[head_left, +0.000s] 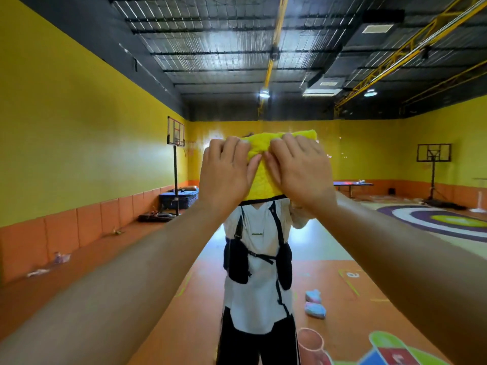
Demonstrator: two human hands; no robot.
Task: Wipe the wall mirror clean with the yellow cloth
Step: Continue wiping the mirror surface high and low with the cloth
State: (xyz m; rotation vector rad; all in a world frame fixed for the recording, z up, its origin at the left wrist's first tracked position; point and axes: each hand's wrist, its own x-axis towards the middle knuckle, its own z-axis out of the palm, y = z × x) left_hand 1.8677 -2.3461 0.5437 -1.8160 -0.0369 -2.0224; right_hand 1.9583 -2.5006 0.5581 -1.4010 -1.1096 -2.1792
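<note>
Against the wall mirror, just toward 12 o'clock from the middle of the view, the yellow cloth is held flat on the glass by both hands. The left hand is at its 9 o'clock side and the right hand at its 3 o'clock side, fingers laid over it and thumbs nearly meeting, pressing rather than pinching as far as I can tell. Wiping looks under way but unfinished: what may be faint specks show at 3 o'clock from the cloth, and the wide glass toward 6 and 9 o'clock probably remains to cover.
</note>
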